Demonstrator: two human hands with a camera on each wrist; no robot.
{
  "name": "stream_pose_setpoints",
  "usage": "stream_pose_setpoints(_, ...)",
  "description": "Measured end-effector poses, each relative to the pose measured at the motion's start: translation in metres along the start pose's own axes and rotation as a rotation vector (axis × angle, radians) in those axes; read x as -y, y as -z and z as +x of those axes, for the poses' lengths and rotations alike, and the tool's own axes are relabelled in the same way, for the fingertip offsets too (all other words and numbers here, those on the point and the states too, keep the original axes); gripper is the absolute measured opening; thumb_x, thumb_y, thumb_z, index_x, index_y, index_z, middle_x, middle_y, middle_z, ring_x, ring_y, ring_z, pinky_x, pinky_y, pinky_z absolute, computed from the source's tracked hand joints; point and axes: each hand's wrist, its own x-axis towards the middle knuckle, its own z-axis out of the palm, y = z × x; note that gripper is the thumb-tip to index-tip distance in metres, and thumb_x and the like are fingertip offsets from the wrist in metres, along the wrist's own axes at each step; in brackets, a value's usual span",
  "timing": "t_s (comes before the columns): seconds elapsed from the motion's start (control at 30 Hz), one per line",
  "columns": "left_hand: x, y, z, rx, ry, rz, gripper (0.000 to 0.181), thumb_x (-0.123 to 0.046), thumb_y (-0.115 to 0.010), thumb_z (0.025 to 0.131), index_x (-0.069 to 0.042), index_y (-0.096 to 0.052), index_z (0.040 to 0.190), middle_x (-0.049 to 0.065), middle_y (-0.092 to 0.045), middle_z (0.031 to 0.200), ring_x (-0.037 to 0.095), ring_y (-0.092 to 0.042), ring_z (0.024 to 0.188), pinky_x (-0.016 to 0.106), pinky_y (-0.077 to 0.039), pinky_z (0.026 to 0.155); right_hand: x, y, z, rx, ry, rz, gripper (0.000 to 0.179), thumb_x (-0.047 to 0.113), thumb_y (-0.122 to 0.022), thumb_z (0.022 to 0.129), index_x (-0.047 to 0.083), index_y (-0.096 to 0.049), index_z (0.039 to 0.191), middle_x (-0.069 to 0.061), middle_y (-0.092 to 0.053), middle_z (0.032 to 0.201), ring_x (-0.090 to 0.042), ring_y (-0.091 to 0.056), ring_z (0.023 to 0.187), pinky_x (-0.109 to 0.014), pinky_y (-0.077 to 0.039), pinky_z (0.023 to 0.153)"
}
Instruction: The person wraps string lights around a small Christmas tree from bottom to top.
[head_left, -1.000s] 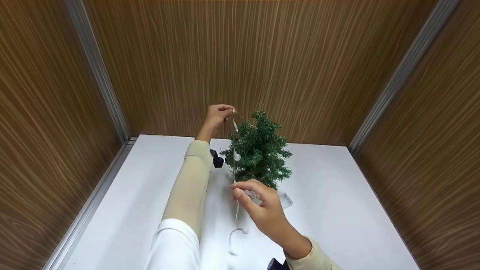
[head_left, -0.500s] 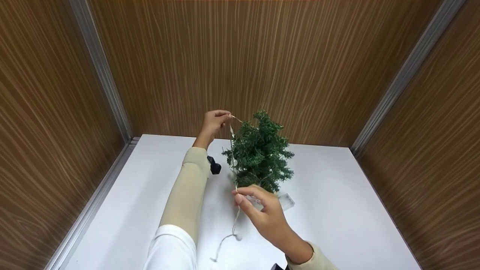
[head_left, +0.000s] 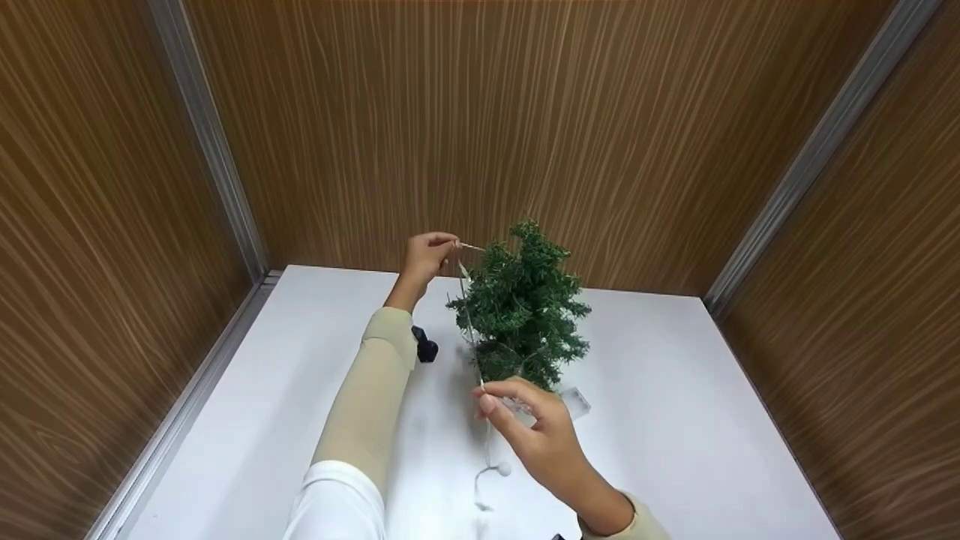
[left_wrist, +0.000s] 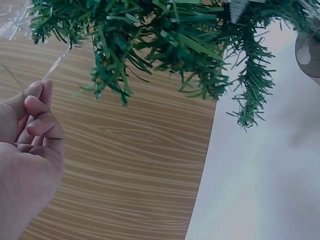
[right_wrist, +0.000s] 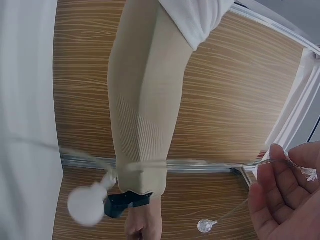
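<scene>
A thin strand of string lights [head_left: 470, 322] runs between my two hands in front of a small green artificial Christmas tree [head_left: 525, 307]. Left of the treetop, my left hand [head_left: 429, 256] pinches the strand between thumb and fingertips; a short length stretches from there to the branches. Nearer me, at the tree's lower front, my right hand [head_left: 541, 427] pinches the strand with thumb and index finger. Below it the loose end dangles, with a round white bulb [head_left: 503, 469]. The right wrist view shows this bulb [right_wrist: 86, 206] blurred, and a clear crackled bulb [right_wrist: 205, 226] near the fingers.
A small clear box [head_left: 576, 403] lies by the tree's foot, partly behind my right hand. The tree stands on a white table [head_left: 675, 420], walled by wood-grain panels [head_left: 450, 112] with metal corner rails. A black wrist camera [head_left: 425, 346] sits on my left forearm.
My left hand has come down slightly, and my right hand has moved a little down and right. The dangling end swung left, then back right.
</scene>
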Motion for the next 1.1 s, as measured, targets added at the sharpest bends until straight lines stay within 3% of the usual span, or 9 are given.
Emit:
stream_pose_setpoints(0.3, -0.005, 0.007, -0.002, -0.028, -0.032, 0.014, 0.019, -0.011, -0.065, 0.099, 0.002, -0.072, 0.111, 0.022, -0.069, 0.113, 0.008, -0.057, 0.075, 0.018, -0.047, 0.063, 0.003, -0.002, 0.000, -0.005, -0.045, 0.030, 0.022, -0.007, -0.064, 0.094, 0.006, -0.073, 0.109, -0.007, -0.073, 0.091, -0.022, -0.070, 0.080, -0.028, -0.057, 0.075)
stream_pose_setpoints(0.5, -0.004, 0.007, -0.002, -0.046, -0.069, 0.060, 0.018, -0.008, -0.064, 0.098, 0.005, -0.072, 0.110, 0.012, -0.071, 0.099, 0.009, -0.057, 0.073, 0.019, -0.047, 0.062, -0.001, -0.004, 0.001, 0.000, -0.017, 0.026, 0.022, -0.009, -0.063, 0.093, 0.003, -0.073, 0.110, -0.010, -0.074, 0.095, -0.014, -0.071, 0.082, -0.030, -0.057, 0.079)
stream_pose_setpoints(0.77, 0.003, 0.003, 0.000, -0.113, -0.139, 0.129, 0.016, -0.005, -0.063, 0.099, 0.005, -0.073, 0.105, 0.017, -0.072, 0.102, 0.009, -0.058, 0.075, 0.022, -0.049, 0.067, -0.002, -0.004, 0.001, 0.028, -0.078, 0.027, 0.019, -0.004, -0.062, 0.096, 0.003, -0.072, 0.111, -0.010, -0.075, 0.099, -0.016, -0.071, 0.083, -0.031, -0.058, 0.077)
stream_pose_setpoints(1.0, -0.027, -0.013, 0.008, -0.120, -0.206, 0.094, 0.017, -0.004, -0.061, 0.100, 0.006, -0.073, 0.106, 0.024, -0.071, 0.108, 0.020, -0.064, 0.085, 0.024, -0.050, 0.068, 0.001, -0.005, 0.005, 0.017, -0.040, 0.037, 0.021, -0.006, -0.062, 0.095, 0.004, -0.072, 0.110, -0.010, -0.074, 0.094, -0.020, -0.071, 0.081, -0.030, -0.058, 0.071)
stream_pose_setpoints(1.1, -0.039, -0.018, 0.012, -0.140, -0.241, 0.103, 0.016, -0.003, -0.061, 0.099, 0.005, -0.073, 0.106, 0.020, -0.072, 0.104, 0.026, -0.066, 0.088, 0.022, -0.050, 0.067, 0.001, -0.005, 0.006, 0.019, -0.034, 0.042, 0.022, -0.007, -0.062, 0.095, 0.004, -0.072, 0.111, -0.010, -0.074, 0.093, -0.021, -0.071, 0.081, -0.030, -0.057, 0.072)
